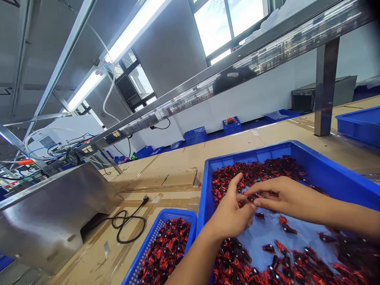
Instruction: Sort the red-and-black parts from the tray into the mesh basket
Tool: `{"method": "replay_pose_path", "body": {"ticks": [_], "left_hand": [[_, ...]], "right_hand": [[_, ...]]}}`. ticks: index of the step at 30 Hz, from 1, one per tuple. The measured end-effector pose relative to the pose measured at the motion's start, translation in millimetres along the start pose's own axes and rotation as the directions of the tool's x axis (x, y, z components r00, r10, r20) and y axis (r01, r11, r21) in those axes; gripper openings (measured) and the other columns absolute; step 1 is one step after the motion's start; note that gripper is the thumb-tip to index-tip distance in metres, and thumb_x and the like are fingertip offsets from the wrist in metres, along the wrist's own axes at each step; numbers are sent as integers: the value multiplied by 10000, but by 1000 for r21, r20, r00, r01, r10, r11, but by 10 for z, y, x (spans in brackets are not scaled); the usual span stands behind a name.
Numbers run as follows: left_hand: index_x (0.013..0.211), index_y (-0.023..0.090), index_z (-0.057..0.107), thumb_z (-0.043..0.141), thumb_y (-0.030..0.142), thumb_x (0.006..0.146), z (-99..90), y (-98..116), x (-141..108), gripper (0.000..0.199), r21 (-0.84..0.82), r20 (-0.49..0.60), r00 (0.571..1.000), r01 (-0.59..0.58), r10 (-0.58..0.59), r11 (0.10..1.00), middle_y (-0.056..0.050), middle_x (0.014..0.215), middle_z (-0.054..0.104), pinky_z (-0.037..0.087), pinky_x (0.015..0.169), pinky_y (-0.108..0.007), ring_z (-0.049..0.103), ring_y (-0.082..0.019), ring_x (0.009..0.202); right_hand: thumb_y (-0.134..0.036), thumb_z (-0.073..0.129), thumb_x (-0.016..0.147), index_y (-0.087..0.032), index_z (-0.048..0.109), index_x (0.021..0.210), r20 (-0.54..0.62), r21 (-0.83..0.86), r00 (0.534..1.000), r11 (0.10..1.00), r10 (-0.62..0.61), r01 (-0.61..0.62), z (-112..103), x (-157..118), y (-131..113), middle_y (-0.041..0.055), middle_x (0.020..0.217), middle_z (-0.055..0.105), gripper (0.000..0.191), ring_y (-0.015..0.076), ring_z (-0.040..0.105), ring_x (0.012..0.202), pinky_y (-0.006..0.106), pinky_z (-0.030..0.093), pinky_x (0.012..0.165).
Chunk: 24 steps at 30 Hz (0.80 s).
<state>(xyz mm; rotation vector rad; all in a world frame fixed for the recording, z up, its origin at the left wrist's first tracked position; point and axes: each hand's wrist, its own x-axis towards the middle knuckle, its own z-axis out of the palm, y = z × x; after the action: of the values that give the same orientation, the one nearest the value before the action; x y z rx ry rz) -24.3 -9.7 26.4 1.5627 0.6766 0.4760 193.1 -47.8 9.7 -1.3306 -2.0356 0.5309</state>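
Note:
Both hands meet over a large blue tray (pixel 204 198) strewn with small black-and-red parts (pixel 286 259), whose exact kind I cannot make out. My right hand (pixel 274 196) reaches in from the right, its thumb and fingers closed round one dark part (pixel 252 198). Against it is my left hand (pixel 234 211), with the index finger raised and the thumb near the same part; the rest of its fingers are partly hidden, so what they grip is unclear. Loose parts lie on the pale tray bottom (pixel 261 233) below the hands.
A smaller blue basket (pixel 192 219) full of similar parts stands left of the tray. On the cardboard-covered table lie a black cable with a plug (pixel 145 200) and a metal housing (pixel 59 213). A metal post (pixel 325 87) and another blue tray (pixel 356 122) are at the right.

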Motion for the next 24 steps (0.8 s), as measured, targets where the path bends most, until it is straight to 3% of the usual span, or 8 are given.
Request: {"method": "replay_pose_path", "body": {"ticks": [4,7,11,15,17,20,22,24], "left_hand": [[1587,255,401,797,468,878,-6,-33,29,840,68,22,999,33,-35,997,11,914,659,382,391,-180,529,-62,440],[1428,157,529,635,597,960,-11,-43,54,651,31,21,998,64,-65,997,-35,824,717,326,361,-184,452,-70,381],[1263,129,623,581,402,893,-50,-19,71,462,-204,19,993,118,-116,972,-64,796,722,273,376,-189,397,-75,380],[1122,95,674,592,143,566,-91,23,69,564,-495,49,993,116,-106,861,-96,886,724,232,396,-188,399,-54,428],[1149,101,681,629,76,584,-101,47,62,568,-606,45,993,112,-107,788,-104,956,730,229,414,-177,413,-37,458],[1194,136,690,713,57,741,-111,82,45,460,-723,45,994,103,-102,683,-118,1064,736,212,431,-139,375,1,482],[1191,150,705,755,122,846,-115,100,28,349,-753,49,996,88,-78,652,-118,1091,740,187,415,-122,309,18,466],[1191,161,713,779,210,913,-116,109,10,290,-756,48,998,60,-36,652,-106,1112,748,167,389,-120,254,22,447]], "right_hand": [[-373,719,890,-229,744,939,-1,-15,997,997,82,-82,-57,14,15,-50,601,536,154,131,463,572,246,312,549],[-357,727,882,-219,659,919,-78,40,995,997,65,-62,-81,3,15,-54,617,563,159,127,489,570,245,362,556],[-432,735,908,-233,597,934,-143,232,983,970,113,-77,-71,-15,-28,-41,700,592,244,116,504,559,235,372,514],[-665,706,891,-252,537,962,127,690,975,690,182,-218,-89,-39,-98,-114,564,317,452,76,176,461,233,157,429],[-676,686,900,-250,548,979,177,812,970,532,167,-239,-127,-64,-137,-117,580,233,454,84,95,515,252,93,456],[-635,692,902,-244,589,973,128,876,975,441,181,-196,-191,-94,-180,-86,630,276,411,98,123,551,281,110,470],[-636,703,892,-248,601,964,90,873,977,458,191,-170,-214,-96,-194,-86,623,273,407,97,132,540,288,117,472],[-616,745,872,-251,600,923,-20,791,981,603,195,-104,-214,-88,-202,-81,625,309,396,93,193,528,268,158,474]]}}
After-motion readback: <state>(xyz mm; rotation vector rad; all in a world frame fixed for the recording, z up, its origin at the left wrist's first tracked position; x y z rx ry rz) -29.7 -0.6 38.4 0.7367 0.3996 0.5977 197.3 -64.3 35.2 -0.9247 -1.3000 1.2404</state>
